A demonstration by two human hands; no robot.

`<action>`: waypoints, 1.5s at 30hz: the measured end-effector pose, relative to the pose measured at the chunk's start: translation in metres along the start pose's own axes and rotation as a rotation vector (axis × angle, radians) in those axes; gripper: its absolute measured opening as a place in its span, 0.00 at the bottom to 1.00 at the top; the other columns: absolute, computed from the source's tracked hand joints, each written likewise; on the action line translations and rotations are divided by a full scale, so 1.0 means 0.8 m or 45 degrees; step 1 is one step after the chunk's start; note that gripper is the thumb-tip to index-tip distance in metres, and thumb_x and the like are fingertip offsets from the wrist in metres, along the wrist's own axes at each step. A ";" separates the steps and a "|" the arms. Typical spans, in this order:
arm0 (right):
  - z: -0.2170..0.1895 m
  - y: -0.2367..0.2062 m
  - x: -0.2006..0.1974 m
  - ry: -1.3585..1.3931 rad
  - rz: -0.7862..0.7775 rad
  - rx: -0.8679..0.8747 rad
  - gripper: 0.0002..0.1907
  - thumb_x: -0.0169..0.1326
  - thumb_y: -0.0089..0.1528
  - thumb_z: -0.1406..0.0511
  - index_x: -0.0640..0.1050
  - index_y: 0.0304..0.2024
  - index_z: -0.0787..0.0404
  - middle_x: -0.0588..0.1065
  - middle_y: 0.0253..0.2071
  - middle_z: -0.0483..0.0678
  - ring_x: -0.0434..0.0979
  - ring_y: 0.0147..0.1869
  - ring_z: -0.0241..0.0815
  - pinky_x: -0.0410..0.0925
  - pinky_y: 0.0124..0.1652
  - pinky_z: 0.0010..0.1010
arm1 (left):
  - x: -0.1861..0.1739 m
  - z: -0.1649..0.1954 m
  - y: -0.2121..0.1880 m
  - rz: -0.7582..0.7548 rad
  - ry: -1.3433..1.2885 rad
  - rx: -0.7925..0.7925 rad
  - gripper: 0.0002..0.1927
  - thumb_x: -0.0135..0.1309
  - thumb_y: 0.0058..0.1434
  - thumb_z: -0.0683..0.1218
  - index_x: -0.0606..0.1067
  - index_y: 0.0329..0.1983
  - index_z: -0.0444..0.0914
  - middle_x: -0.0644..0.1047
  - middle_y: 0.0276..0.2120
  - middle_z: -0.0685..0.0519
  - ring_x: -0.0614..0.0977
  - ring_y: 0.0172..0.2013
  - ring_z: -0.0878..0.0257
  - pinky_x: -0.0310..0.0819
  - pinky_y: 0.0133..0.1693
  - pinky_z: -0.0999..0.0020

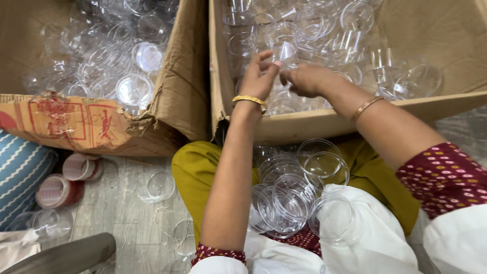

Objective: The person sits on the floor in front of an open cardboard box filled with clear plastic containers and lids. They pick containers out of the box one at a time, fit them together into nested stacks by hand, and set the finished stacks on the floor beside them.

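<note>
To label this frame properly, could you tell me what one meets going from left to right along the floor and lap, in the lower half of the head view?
Striped blue cushion → tape rolls → lone clear lid on the floor → left forearm → pile of clear lids in the lap → right sleeve, maroon patterned.

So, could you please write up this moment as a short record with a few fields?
left hand: left hand raised over the right box, fingertips pinched near a clear lid
right hand: right hand beside it, fingers curled; grip unclear
left box: left box filled with clear round pieces
lap: stack of clear lids
floor: tape rolls
</note>
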State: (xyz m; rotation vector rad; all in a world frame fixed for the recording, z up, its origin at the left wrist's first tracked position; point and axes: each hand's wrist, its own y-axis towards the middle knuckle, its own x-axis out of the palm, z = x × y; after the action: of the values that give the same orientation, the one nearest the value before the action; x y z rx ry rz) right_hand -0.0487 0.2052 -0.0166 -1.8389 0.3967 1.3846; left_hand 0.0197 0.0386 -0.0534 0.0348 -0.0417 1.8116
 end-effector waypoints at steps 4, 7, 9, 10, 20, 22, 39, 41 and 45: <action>-0.012 -0.032 -0.031 0.370 0.766 -0.075 0.10 0.51 0.68 0.68 0.77 0.52 0.57 0.82 0.36 0.51 0.82 0.39 0.52 0.73 0.40 0.44 | -0.003 0.028 -0.004 0.289 -0.067 0.069 0.33 0.61 0.64 0.57 0.67 0.68 0.39 0.73 0.60 0.36 0.77 0.55 0.51 0.74 0.55 0.56; -0.017 -0.064 -0.046 0.707 1.028 -0.242 0.09 0.47 0.71 0.72 0.75 0.53 0.63 0.82 0.36 0.49 0.84 0.35 0.43 0.74 0.37 0.35 | -0.008 0.064 -0.023 0.165 -0.168 -0.429 0.41 0.56 0.56 0.66 0.61 0.70 0.49 0.65 0.69 0.47 0.69 0.58 0.56 0.71 0.43 0.37; -0.020 -0.081 -0.050 0.760 1.030 -0.288 0.09 0.47 0.71 0.73 0.74 0.53 0.63 0.82 0.37 0.49 0.84 0.35 0.41 0.74 0.35 0.31 | -0.007 0.087 -0.041 -0.078 -0.381 -0.478 0.46 0.57 0.52 0.66 0.55 0.72 0.53 0.60 0.69 0.47 0.70 0.57 0.49 0.76 0.45 0.31; -0.021 -0.086 -0.051 0.838 1.018 -0.278 0.10 0.46 0.71 0.72 0.74 0.54 0.62 0.82 0.38 0.48 0.83 0.36 0.39 0.74 0.34 0.29 | -0.006 0.097 -0.048 -0.200 -0.486 -0.501 0.48 0.58 0.50 0.66 0.52 0.73 0.56 0.57 0.70 0.46 0.70 0.56 0.45 0.78 0.46 0.28; -0.135 -0.176 0.032 0.792 1.618 -0.437 0.03 0.49 0.73 0.71 0.74 0.44 0.61 0.79 0.39 0.49 0.83 0.42 0.40 0.79 0.41 0.30 | -0.019 0.103 -0.049 0.094 -0.896 -0.009 0.57 0.66 0.47 0.64 0.50 0.74 0.46 0.60 0.69 0.44 0.75 0.60 0.41 0.84 0.48 0.40; -0.181 -0.195 0.081 0.641 1.187 -0.425 0.11 0.56 0.61 0.71 0.79 0.47 0.64 0.78 0.39 0.53 0.80 0.43 0.53 0.75 0.47 0.42 | -0.023 0.097 -0.044 0.178 -0.952 0.011 0.57 0.67 0.49 0.64 0.48 0.74 0.45 0.60 0.70 0.45 0.74 0.63 0.41 0.85 0.50 0.39; -0.203 -0.164 0.137 0.703 0.535 -0.134 0.23 0.66 0.58 0.58 0.77 0.51 0.61 0.70 0.49 0.61 0.72 0.51 0.64 0.68 0.51 0.50 | -0.037 0.099 -0.049 -0.184 -1.301 0.060 0.52 0.62 0.54 0.62 0.48 0.77 0.54 0.57 0.71 0.47 0.69 0.64 0.41 0.73 0.54 0.37; -0.201 -0.161 0.132 0.574 0.700 -0.224 0.19 0.67 0.54 0.60 0.77 0.43 0.61 0.71 0.45 0.59 0.73 0.50 0.65 0.69 0.50 0.51 | -0.038 0.091 -0.050 -0.194 -1.406 0.110 0.51 0.62 0.58 0.62 0.49 0.79 0.52 0.59 0.71 0.45 0.69 0.62 0.44 0.71 0.55 0.38; -0.171 -0.188 0.097 0.692 0.890 -0.495 0.14 0.65 0.56 0.64 0.75 0.38 0.63 0.75 0.44 0.54 0.78 0.48 0.57 0.72 0.48 0.44 | -0.044 0.085 -0.045 -0.186 -1.640 0.104 0.51 0.60 0.58 0.66 0.48 0.79 0.52 0.60 0.68 0.44 0.68 0.61 0.48 0.70 0.56 0.31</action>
State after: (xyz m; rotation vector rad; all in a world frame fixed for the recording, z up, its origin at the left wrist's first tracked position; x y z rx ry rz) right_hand 0.1684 0.2169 -0.0139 -2.5473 1.2108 1.4393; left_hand 0.0635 0.0095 0.0131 1.2123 -0.8421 1.3738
